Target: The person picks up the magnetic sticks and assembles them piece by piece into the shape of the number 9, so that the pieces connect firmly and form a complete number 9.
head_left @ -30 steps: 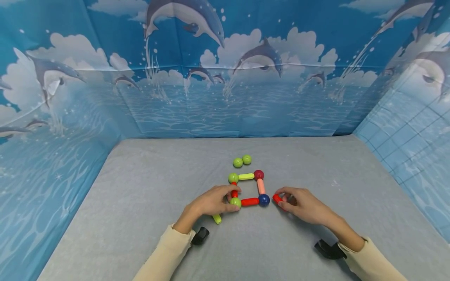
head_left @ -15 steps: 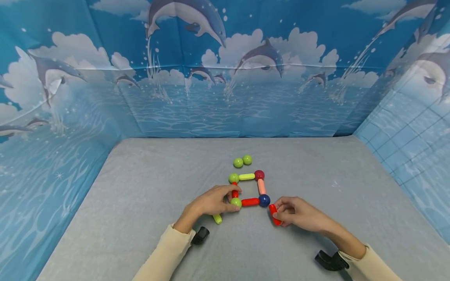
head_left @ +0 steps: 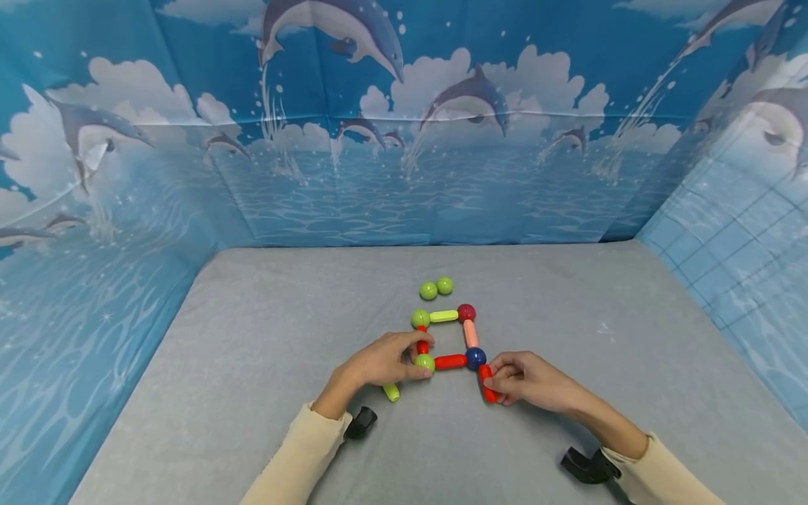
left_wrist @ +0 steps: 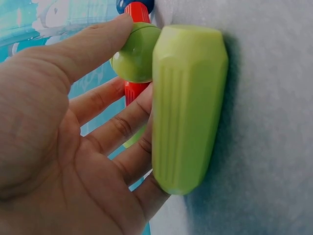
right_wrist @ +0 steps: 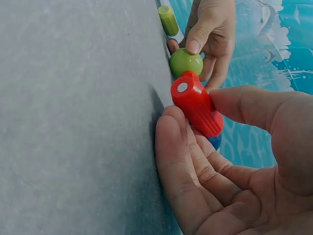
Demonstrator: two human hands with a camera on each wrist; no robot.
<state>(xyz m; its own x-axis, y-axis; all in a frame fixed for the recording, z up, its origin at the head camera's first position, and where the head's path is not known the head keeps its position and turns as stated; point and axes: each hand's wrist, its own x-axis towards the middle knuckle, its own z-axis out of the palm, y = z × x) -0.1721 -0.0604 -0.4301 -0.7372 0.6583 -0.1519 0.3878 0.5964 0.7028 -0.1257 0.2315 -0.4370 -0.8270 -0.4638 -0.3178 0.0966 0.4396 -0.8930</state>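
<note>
Magnetic rods and balls form a four-sided frame on the grey cloth. My left hand [head_left: 385,359] holds its near-left corner, thumb against the green ball [left_wrist: 139,54] and fingers around the red rod [head_left: 422,343] on the left side. My right hand [head_left: 530,381] pinches another red rod [right_wrist: 198,105] between thumb and fingers. This rod's far end meets the blue ball [head_left: 476,358] at the near-right corner, and its near end points toward me. A red rod [head_left: 450,362] forms the near side, a pink rod [head_left: 470,334] the right side.
A loose yellow-green rod [left_wrist: 188,110] lies beside my left palm. Two green balls [head_left: 428,290] sit beyond the frame. Its far side is a yellow-green rod [head_left: 444,316] between a green ball [head_left: 420,318] and a dark red ball [head_left: 466,313]. A dolphin-print curtain [head_left: 379,189] surrounds the table.
My right hand has come slightly nearer and left, turning its red rod until the far end meets the blue ball. My left hand stays in place.
</note>
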